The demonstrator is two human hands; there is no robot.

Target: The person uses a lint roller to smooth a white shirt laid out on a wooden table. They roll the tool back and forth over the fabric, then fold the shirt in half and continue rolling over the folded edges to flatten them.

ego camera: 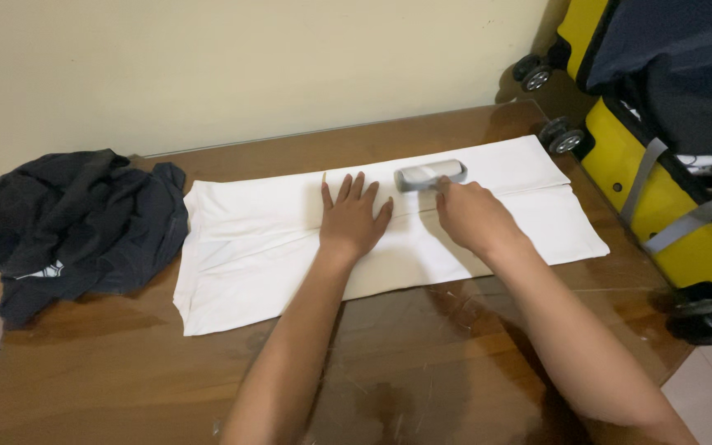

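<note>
White folded cloth (488, 206) lies flat across the middle of the frame, its long axis running left to right on the wooden table (422, 371). The right hand (470, 216) grips a grey lint roller (430, 175) at the cloth's upper centre, while the left hand (353, 219) presses open-palmed just to its left.

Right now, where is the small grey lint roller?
In the head view, the small grey lint roller lies on the white folded garment, held by the right hand, right of centre.

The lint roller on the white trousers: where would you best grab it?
By its handle, from the near side, as the right hand does. The lint roller lies crosswise on the white trousers, so its drum must stay free to turn.
</note>
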